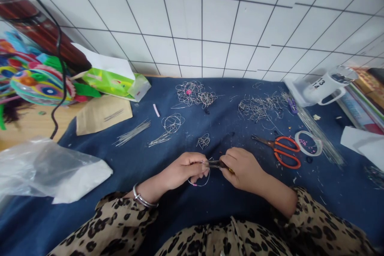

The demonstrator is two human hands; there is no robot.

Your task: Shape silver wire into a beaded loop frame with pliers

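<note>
Pinched in my left hand [192, 167] is a thin wire loop [209, 180] carrying a few small pink beads [195, 185]. My right hand [244, 170] is closed around the handles of a pair of pliers [214, 164]. Their jaws point left and meet the wire at my left fingertips; whether they grip it is too small to tell. Just beyond my hands lies a small tangle of wire [204, 141]. Orange-handled scissors [286, 152] rest on the blue cloth [192, 216] to the right of my right hand.
Further back are wire tangles [261, 108] and straight wire bundles [133, 133]. A round dish of pink beads [309, 143] sits at the right, near a white mug [328, 86]. On the left lie a plastic bag [54, 168] and a brown paper piece [103, 114]. A tiled wall [219, 20] closes off the back.
</note>
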